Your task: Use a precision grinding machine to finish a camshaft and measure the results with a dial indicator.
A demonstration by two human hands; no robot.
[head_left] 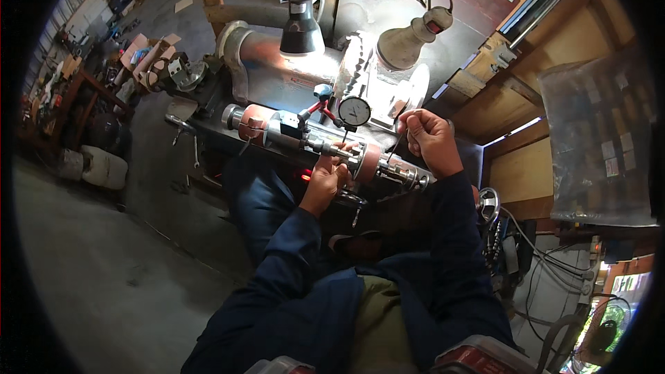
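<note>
My left hand (323,183) is closed with its fingertips around the slim metal shaft (317,145) of a long machine spindle assembly. A dial indicator (355,111) with a white round face stands just above those fingers, carried by a jointed arm with red clamps (320,102). My right hand (428,140) is raised to the right of the dial, pinching a thin dark hex key (397,147). Its lower end reaches down beside the reddish collar (368,163) and the bright metal fitting (402,175). Whether the tip touches the fitting, I cannot tell.
A black lamp (302,33) and a beige lamp (409,41) light the machine from behind. Handwheels (489,202) project at its right end. A wrench (195,151) hangs at the left. Cables (554,263) run at the lower right, and a white jug (104,167) stands on the floor.
</note>
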